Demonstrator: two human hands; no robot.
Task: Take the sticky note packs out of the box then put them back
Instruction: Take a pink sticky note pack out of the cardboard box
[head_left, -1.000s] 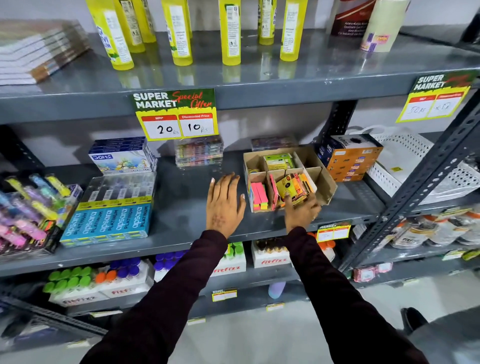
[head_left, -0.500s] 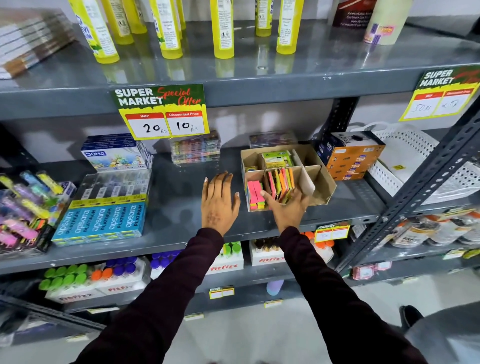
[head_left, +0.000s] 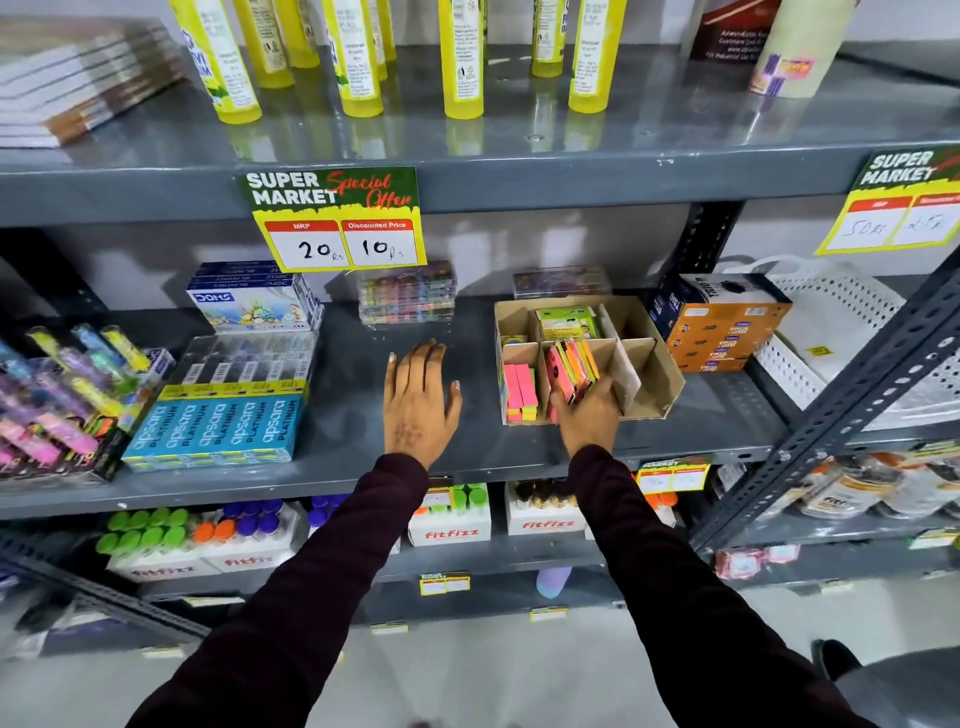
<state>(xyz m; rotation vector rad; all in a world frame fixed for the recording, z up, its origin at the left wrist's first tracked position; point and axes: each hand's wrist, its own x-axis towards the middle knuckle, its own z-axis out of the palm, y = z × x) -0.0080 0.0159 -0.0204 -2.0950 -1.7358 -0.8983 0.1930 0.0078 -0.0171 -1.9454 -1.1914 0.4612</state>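
Note:
A brown cardboard box (head_left: 657, 374) with dividers stands on the middle shelf. Its front left compartment holds pink and yellow sticky note packs (head_left: 519, 391). In the middle front compartment stands a bundle of neon sticky note packs (head_left: 574, 366), upright and fanned. My right hand (head_left: 587, 418) is at the box's front edge with its fingers closed round the bottom of that bundle. A green pack (head_left: 566, 322) lies in a rear compartment. My left hand (head_left: 418, 397) rests flat on the bare shelf left of the box, fingers spread, holding nothing.
Blue pencil boxes (head_left: 215, 426) and highlighter packs (head_left: 62, 395) lie to the left. An orange carton (head_left: 727, 327) and white baskets (head_left: 852, 332) sit right of the box. Yellow bottles (head_left: 462, 57) stand on the shelf above. A slanted metal upright (head_left: 852, 389) crosses the right side.
My right hand has moved the bundle of packs from a tilt over the box's right side to upright in the middle compartment. The left hand has stayed flat on the shelf.

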